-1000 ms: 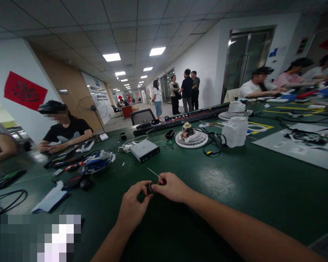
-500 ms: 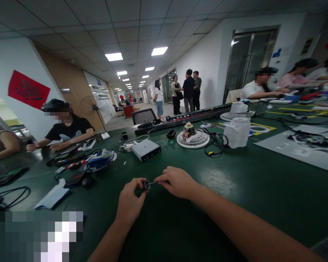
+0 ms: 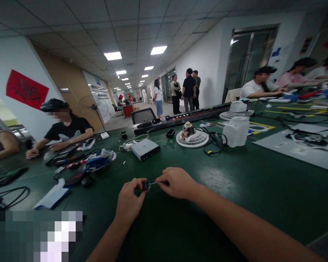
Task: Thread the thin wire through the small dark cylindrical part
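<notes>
My left hand (image 3: 129, 199) is closed around a small round black part (image 3: 145, 185) with a pale rim, its open-looking face turned right. In my right hand (image 3: 177, 183) is a thin screwdriver (image 3: 154, 183); its metal shaft points left and a bit of dark handle shows under the fingers. The shaft's tip meets the face of the round part, though whether it sits inside cannot be made out. Both hands are above the green tabletop (image 3: 164, 225).
Beyond my hands lie a grey disc drive (image 3: 145, 148), a white fan grille with a motor (image 3: 192, 137), a white housing (image 3: 236, 131) and a small black box (image 3: 170, 133). Tools and cloth (image 3: 98, 160) clutter the left. A grey board (image 3: 303, 145) lies right. Co-workers sit around.
Both hands stay in nearly the same place. My right hand's grip has turned slightly, showing more of the screwdriver's dark handle. The round part is tilted slightly differently.
</notes>
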`<act>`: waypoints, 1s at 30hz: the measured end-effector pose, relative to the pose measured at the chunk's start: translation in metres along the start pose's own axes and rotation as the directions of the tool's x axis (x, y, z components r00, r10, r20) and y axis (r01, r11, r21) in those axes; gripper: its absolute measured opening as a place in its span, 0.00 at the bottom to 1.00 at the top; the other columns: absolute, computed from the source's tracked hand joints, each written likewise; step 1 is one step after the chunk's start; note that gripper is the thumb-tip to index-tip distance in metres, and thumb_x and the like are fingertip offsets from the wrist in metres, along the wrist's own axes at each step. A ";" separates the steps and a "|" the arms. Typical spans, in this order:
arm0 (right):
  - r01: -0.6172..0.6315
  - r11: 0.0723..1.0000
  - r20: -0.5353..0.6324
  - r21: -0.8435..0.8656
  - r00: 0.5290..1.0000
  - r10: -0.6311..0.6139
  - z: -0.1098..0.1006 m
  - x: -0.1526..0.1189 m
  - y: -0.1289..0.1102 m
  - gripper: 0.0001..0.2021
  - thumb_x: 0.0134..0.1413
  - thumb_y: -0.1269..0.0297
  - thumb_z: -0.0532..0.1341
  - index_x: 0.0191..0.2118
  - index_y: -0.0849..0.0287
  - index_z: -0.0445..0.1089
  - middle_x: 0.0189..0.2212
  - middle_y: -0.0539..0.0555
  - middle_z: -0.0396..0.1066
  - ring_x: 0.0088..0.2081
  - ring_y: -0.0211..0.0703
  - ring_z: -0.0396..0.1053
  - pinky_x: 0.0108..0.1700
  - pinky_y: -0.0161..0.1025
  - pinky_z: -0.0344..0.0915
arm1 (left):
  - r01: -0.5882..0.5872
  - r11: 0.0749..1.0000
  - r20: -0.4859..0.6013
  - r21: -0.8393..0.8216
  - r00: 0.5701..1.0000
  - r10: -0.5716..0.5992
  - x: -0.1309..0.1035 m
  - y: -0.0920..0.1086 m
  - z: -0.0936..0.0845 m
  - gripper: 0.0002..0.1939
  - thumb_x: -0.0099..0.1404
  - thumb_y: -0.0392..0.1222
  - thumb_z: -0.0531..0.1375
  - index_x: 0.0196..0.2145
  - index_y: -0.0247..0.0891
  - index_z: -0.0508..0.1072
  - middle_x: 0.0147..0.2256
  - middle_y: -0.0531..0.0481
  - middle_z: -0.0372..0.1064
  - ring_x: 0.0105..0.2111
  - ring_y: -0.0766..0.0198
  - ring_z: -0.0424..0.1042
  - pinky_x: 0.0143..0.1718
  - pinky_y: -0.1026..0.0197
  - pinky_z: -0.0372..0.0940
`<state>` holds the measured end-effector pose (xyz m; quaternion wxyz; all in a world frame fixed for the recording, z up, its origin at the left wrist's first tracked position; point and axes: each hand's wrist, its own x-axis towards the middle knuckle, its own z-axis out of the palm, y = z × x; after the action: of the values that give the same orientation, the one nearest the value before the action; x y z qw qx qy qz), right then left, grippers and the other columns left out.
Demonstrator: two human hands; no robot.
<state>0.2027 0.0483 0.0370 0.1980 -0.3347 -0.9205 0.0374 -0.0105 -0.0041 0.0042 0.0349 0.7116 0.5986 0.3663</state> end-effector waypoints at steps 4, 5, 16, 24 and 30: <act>-0.059 0.998 -0.010 -0.025 0.998 0.059 0.001 0.000 0.002 0.12 0.59 0.62 0.56 0.41 0.51 0.78 0.29 0.52 0.71 0.34 0.43 0.66 0.34 0.37 0.55 | -0.002 1.000 0.015 0.012 1.000 0.002 0.000 -0.001 0.000 0.09 0.57 0.36 0.62 0.26 0.42 0.63 0.44 0.53 0.77 0.44 0.56 0.73 0.44 0.51 0.67; -0.049 0.998 0.000 -0.027 0.999 0.049 0.001 0.000 0.002 0.12 0.58 0.62 0.56 0.40 0.51 0.78 0.29 0.52 0.71 0.34 0.43 0.66 0.33 0.37 0.55 | 0.002 1.000 0.018 0.017 1.000 -0.003 0.000 -0.001 0.000 0.09 0.57 0.35 0.62 0.26 0.42 0.63 0.44 0.54 0.77 0.44 0.55 0.73 0.44 0.51 0.67; -0.049 0.998 0.054 0.045 0.997 0.047 0.002 0.001 0.001 0.14 0.57 0.61 0.56 0.42 0.49 0.79 0.30 0.52 0.75 0.32 0.43 0.69 0.34 0.37 0.57 | 0.011 1.000 0.066 0.014 0.998 -0.012 0.001 0.001 0.000 0.09 0.56 0.34 0.62 0.27 0.42 0.63 0.44 0.52 0.77 0.44 0.55 0.73 0.45 0.50 0.66; -0.116 0.987 0.097 0.113 0.990 0.105 0.006 0.002 0.002 0.14 0.56 0.61 0.56 0.42 0.48 0.79 0.30 0.49 0.77 0.30 0.41 0.70 0.33 0.36 0.60 | -0.008 1.000 0.095 0.018 0.995 0.006 0.000 -0.001 0.000 0.08 0.56 0.34 0.62 0.27 0.42 0.64 0.44 0.52 0.77 0.45 0.55 0.73 0.47 0.49 0.66; -0.127 0.987 0.121 0.101 0.986 0.114 0.006 0.002 0.000 0.14 0.56 0.61 0.56 0.42 0.47 0.78 0.31 0.49 0.78 0.30 0.41 0.71 0.33 0.36 0.60 | -0.050 0.998 0.101 0.023 0.994 0.048 0.001 0.000 0.000 0.09 0.56 0.32 0.62 0.27 0.42 0.64 0.43 0.52 0.77 0.45 0.56 0.73 0.48 0.49 0.65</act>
<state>0.1989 0.0496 0.0327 0.1598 -0.3760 -0.9050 0.1184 -0.0100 -0.0029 0.0050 0.0471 0.7440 0.5829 0.3231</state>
